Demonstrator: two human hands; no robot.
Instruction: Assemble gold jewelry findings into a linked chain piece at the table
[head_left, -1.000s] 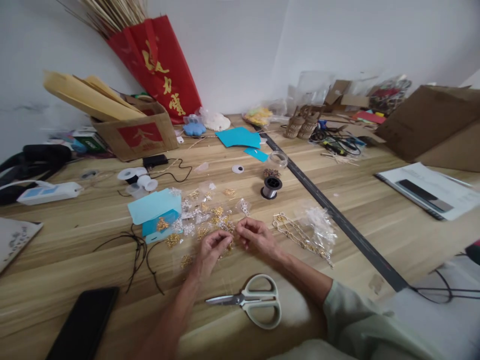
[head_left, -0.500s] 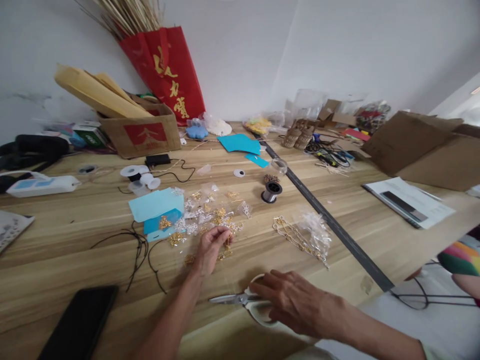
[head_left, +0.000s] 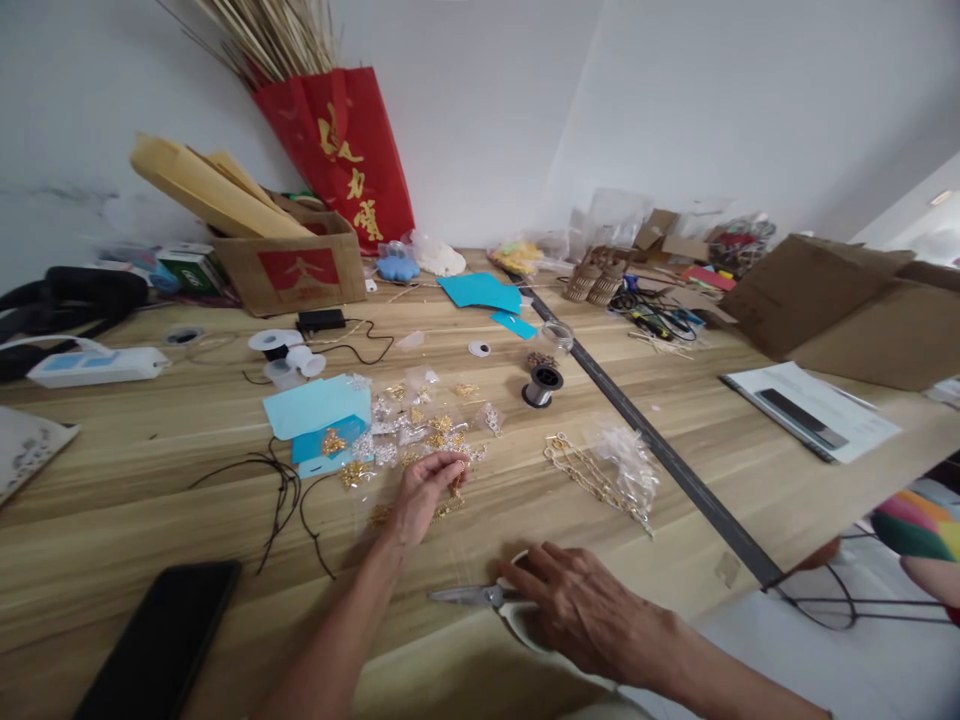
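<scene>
My left hand (head_left: pixel 420 492) is closed in a pinch above the middle of the table, with a short gold chain (head_left: pixel 455 492) hanging from its fingertips. Beneath and around it lie gold and silver jewelry findings (head_left: pixel 386 440), partly in small clear bags. Close to the table's front edge, my right hand (head_left: pixel 585 605) curls over the pale handles of the scissors (head_left: pixel 472 596). Their blades point left and look closed; the hand covers most of the handles. Further right, more gold chains (head_left: pixel 592 478) rest beside a crumpled clear plastic bag (head_left: pixel 630 465).
A black phone (head_left: pixel 161 635) lies front left, near black cords (head_left: pixel 281 500). Light blue cards (head_left: pixel 315 405) sit under some findings. Behind stand a wire spool (head_left: pixel 542 386), a cardboard box (head_left: pixel 300 275) and a red bag (head_left: pixel 360 150). A dark strip (head_left: pixel 660 450) crosses the table; a notebook (head_left: pixel 814 410) is right.
The scissors and my right hand have shifted slightly, with the hand covering more of the handles. My left hand keeps its pinch. The camera view has tilted a little.
</scene>
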